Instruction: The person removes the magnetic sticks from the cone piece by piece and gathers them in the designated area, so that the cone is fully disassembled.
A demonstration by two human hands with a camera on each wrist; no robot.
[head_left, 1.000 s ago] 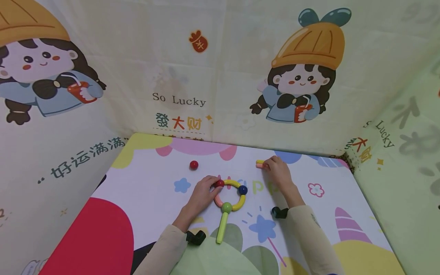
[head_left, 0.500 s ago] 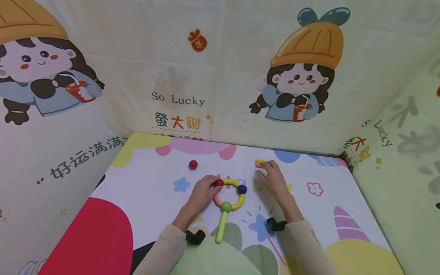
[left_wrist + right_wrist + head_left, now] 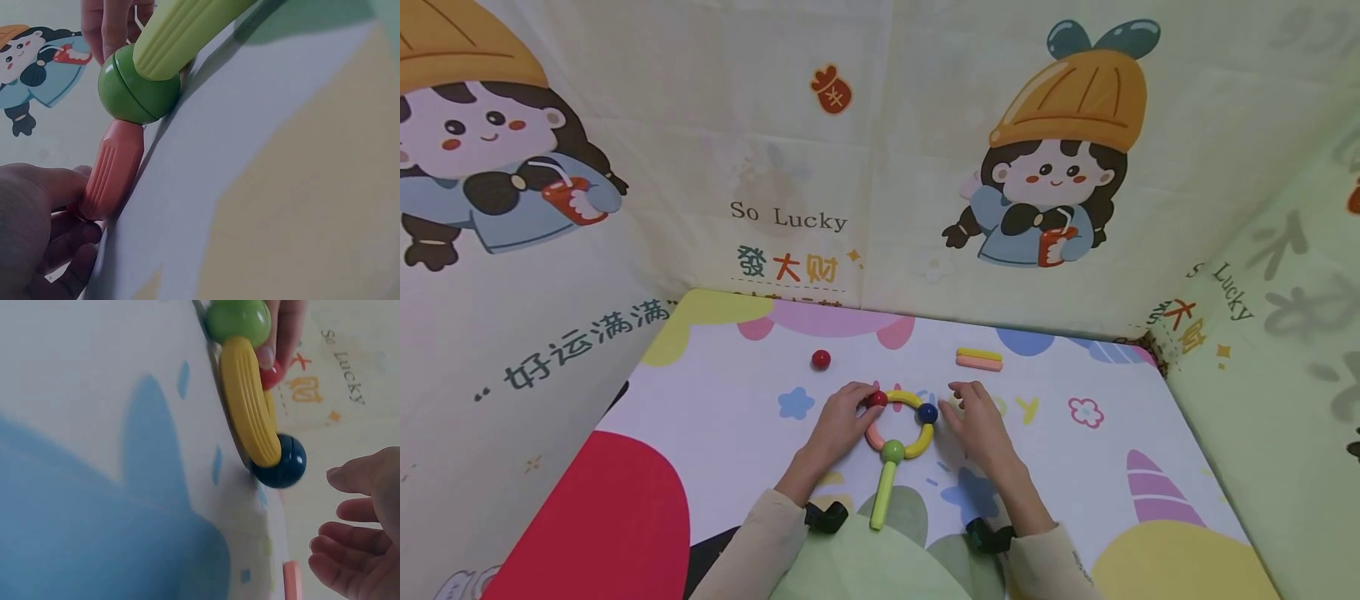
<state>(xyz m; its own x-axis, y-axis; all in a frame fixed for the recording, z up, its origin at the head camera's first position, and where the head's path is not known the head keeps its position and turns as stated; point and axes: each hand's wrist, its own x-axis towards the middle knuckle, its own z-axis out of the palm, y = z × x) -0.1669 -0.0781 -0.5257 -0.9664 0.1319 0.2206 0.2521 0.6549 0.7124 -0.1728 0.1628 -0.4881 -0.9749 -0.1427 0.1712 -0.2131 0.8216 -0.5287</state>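
A ring of curved sticks and balls lies on the table, with a straight light green stick (image 3: 883, 497) running toward me from its green ball (image 3: 892, 452). Yellow curved sticks (image 3: 919, 442) and a pink one (image 3: 115, 169) form the ring. My left hand (image 3: 842, 417) pinches the ring's red ball (image 3: 878, 399) between thumb and fingers. Beside the dark blue ball (image 3: 928, 413) is my right hand (image 3: 983, 429), thumb and fingers parted and holding nothing. In the right wrist view, a gap shows between this hand and the blue ball (image 3: 281, 461).
Toward the back right, a straight-looking yellow stick (image 3: 979, 354) and a pink stick (image 3: 979, 364) lie side by side. A loose red ball (image 3: 821, 359) sits at the back left. Printed cloth walls (image 3: 895, 167) stand behind the table and on both sides.
My right hand has let go of the yellow and pink sticks at the back and come toward me, near the blue ball. My left hand stays at the red ball.
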